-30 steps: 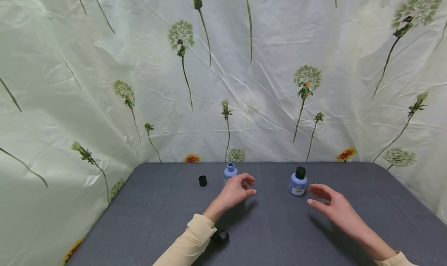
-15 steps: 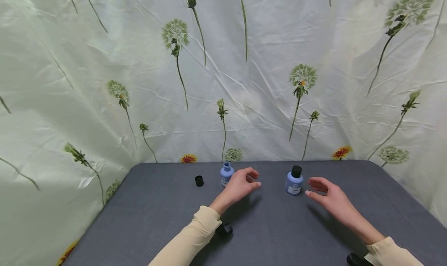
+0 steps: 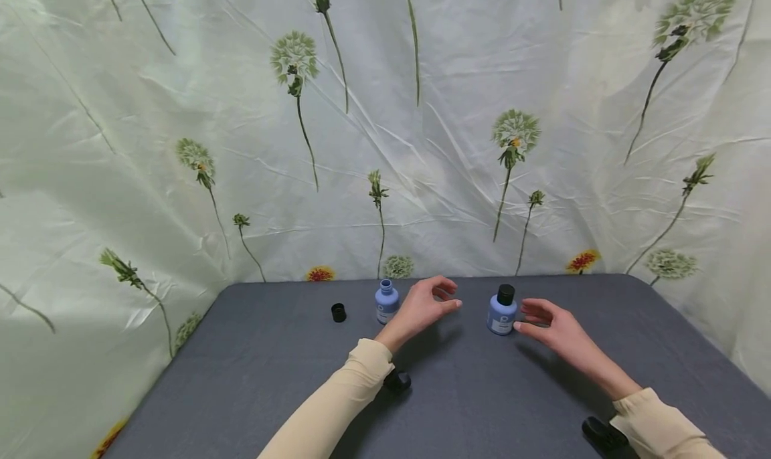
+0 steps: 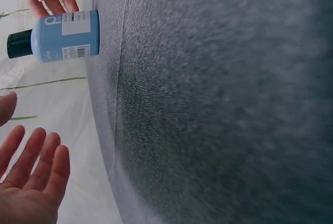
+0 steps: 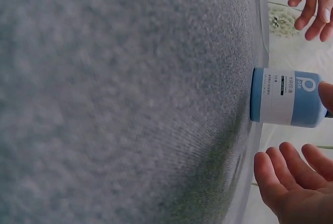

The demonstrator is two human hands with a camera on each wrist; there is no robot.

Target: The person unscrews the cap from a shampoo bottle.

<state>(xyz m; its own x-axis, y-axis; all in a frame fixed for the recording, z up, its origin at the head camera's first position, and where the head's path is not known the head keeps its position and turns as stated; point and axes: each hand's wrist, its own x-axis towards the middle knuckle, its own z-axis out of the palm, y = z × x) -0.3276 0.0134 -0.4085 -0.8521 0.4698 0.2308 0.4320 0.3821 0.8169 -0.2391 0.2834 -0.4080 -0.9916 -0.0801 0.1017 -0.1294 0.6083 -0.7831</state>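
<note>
A blue bottle with a black cap (image 3: 502, 315) stands upright on the table, its white label facing me. My right hand (image 3: 560, 335) is just right of it, fingers loosely bent and thumb apart; the right wrist view shows a gap between the fingertips (image 5: 265, 164) and the bottle. Whether the thumb touches it, I cannot tell. To the left of this bottle my left hand (image 3: 426, 305) hovers above the table, fingers relaxed, holding nothing. Behind the left wrist stands a second blue bottle (image 3: 386, 303), uncapped, its lower part partly covered by the hand.
A loose black cap (image 3: 338, 312) lies left of the uncapped bottle. Dark grey cloth covers the table (image 3: 265, 365). A white curtain printed with dandelions (image 3: 446, 144) hangs behind and at the sides. Black devices (image 3: 605, 437) sit under both wrists.
The left hand has moved right, away from the uncapped bottle and towards the capped one. My right hand has come slightly closer to the capped bottle. The head view has turned a little right.
</note>
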